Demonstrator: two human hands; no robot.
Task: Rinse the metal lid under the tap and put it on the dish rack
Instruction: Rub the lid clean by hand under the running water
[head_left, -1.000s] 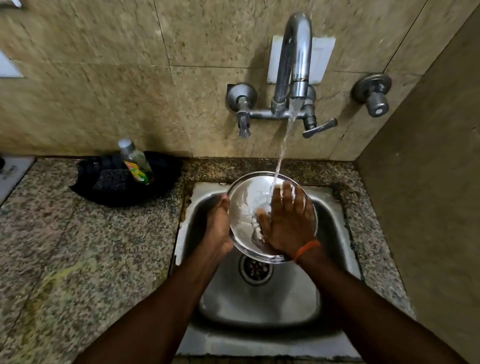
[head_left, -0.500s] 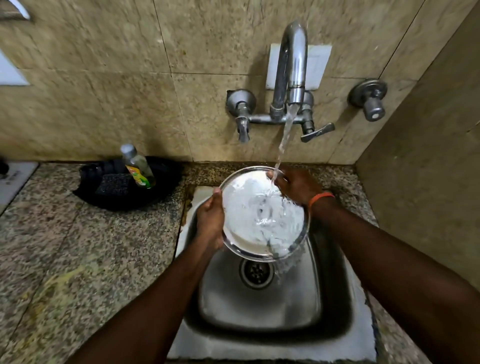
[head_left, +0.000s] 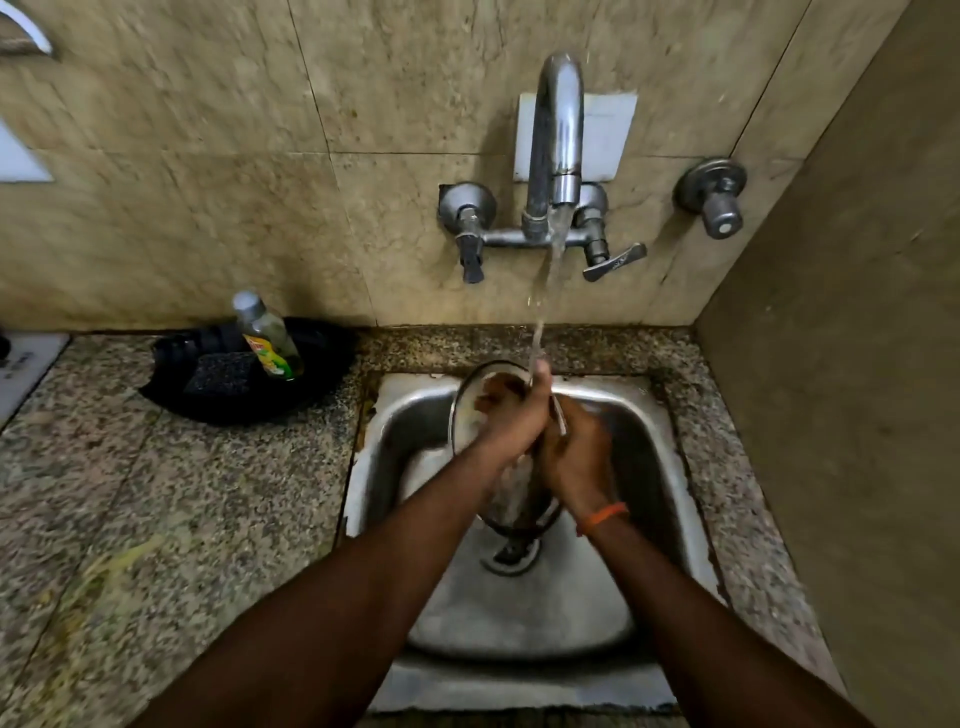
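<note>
Hands (head_left: 540, 436) clasping lid (head_left: 465, 415) edge-on

Two bare forearms, uncovered by any sleeve, reach in from the lower edge; an orange band (head_left: 602, 517) circles the wrist of the right hand (head_left: 574, 457), while the left hand (head_left: 511, 415) wears nothing, with no rings or watch visible on either
</note>
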